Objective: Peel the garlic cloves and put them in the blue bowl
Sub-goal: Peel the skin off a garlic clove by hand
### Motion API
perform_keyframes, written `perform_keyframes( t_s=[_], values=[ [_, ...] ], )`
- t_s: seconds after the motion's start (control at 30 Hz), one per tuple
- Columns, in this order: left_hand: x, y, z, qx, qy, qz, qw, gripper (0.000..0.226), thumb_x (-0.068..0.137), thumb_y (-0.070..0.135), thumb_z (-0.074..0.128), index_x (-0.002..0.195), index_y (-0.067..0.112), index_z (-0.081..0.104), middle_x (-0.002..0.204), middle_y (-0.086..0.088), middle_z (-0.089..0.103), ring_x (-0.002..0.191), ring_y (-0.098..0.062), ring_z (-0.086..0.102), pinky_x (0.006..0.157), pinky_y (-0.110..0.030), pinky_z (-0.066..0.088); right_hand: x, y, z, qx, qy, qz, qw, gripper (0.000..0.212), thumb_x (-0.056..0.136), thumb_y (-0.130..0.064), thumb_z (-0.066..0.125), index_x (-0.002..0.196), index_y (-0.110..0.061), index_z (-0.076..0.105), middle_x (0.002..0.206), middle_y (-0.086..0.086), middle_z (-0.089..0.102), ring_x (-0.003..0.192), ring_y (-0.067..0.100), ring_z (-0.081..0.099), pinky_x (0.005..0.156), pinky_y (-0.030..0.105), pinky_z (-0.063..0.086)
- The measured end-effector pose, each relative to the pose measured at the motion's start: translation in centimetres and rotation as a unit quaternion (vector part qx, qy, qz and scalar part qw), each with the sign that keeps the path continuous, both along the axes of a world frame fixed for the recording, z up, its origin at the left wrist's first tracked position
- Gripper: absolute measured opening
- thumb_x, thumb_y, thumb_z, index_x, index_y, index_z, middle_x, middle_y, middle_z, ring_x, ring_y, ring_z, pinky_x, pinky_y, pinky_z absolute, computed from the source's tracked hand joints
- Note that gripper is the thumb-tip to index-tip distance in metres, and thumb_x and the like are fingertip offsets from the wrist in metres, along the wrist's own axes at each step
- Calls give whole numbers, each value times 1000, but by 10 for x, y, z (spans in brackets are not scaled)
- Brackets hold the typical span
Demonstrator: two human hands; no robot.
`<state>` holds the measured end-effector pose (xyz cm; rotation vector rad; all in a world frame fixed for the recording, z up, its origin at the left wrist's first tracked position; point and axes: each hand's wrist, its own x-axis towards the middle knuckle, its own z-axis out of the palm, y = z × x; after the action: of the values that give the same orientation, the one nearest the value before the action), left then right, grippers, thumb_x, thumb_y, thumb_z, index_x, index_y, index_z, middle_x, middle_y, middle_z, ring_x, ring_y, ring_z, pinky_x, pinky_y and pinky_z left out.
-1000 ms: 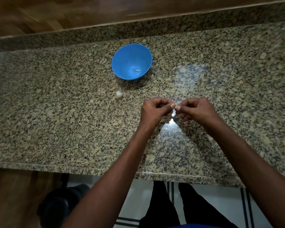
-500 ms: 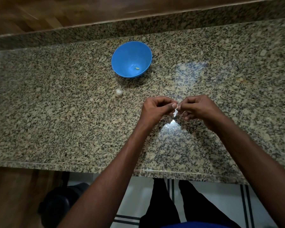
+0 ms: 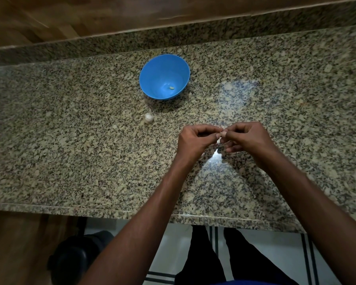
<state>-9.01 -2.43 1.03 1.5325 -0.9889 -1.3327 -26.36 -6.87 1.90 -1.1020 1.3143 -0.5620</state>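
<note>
The blue bowl [image 3: 152, 73] stands on the granite counter [image 3: 70, 151], with one peeled clove [image 3: 171, 87] lying inside it. A small pale garlic bulb [image 3: 148, 118] rests on the counter just in front of the bowl, to its left. My left hand [image 3: 195, 140] and my right hand [image 3: 247, 138] meet over the counter's middle, fingertips pinched together on a garlic clove [image 3: 221, 133] that is mostly hidden between them. Only a pale sliver of it shows.
The counter's front edge [image 3: 132, 211] runs below my forearms, with white floor tiles and my dark trousers [image 3: 206, 260] beneath. A raised granite backsplash [image 3: 173, 33] lines the far side. A dark round object [image 3: 76, 258] sits on the floor at lower left.
Both hands stay pinched on the clove with only small finger shifts. The view has drifted slightly, so the bowl sits a little higher in frame.
</note>
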Motion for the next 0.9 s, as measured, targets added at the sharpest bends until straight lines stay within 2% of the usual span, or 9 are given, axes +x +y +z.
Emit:
perform_keyframes(
  t_s=[0.2, 0.4, 0.5, 0.6, 0.73, 0.9],
  values=[
    [-5, 0, 3, 2, -30, 1, 1000, 13, 87, 12, 80, 100, 9, 81, 93, -2, 80, 91, -18, 77, 88, -40, 63, 2, 1, 1, -35, 11, -9, 999, 8, 89, -2, 75, 87, 5, 72, 77, 18, 76, 63, 31, 73, 63, 38, 64],
    [-11, 0, 3, -25, -69, 10, 997, 14, 89, 8, 78, 103, 9, 78, 92, -2, 78, 87, -17, 76, 79, -36, 65, 6, 2, -2, -45, 10, -49, 998, 9, 86, -3, 74, 82, 4, 71, 74, 17, 75, 65, 30, 73, 67, 41, 63],
    [-14, 1, 4, -44, -92, 5, 995, 14, 89, 7, 77, 103, 10, 77, 92, 1, 78, 86, -12, 75, 76, -30, 64, 7, 2, 0, -10, -19, -75, 997, 14, 87, -7, 74, 77, 0, 67, 71, 13, 72, 62, 23, 69, 63, 36, 63],
    [-16, 2, 3, -66, -108, -1, 992, 14, 88, 5, 78, 102, 10, 77, 94, 1, 77, 85, -9, 75, 75, -27, 63, 8, -1, 1, 61, -52, -104, 991, 6, 88, -4, 68, 84, 0, 69, 71, 9, 70, 63, 19, 66, 62, 32, 61],
    [-16, 2, 3, -73, -97, -1, 993, 14, 89, 5, 78, 102, 8, 78, 95, 0, 78, 86, -11, 76, 77, -28, 63, 9, -4, 2, 137, -77, -120, 980, 7, 87, -4, 66, 89, 1, 70, 69, 8, 69, 58, 16, 64, 54, 25, 56],
    [-12, 2, -1, -51, -75, -4, 996, 18, 92, 7, 75, 109, 9, 78, 101, 0, 79, 91, -13, 76, 82, -34, 64, 6, -5, 0, 159, -87, -96, 979, 7, 89, -4, 65, 84, -4, 69, 70, 7, 65, 56, 14, 59, 52, 23, 52]
  ],
)
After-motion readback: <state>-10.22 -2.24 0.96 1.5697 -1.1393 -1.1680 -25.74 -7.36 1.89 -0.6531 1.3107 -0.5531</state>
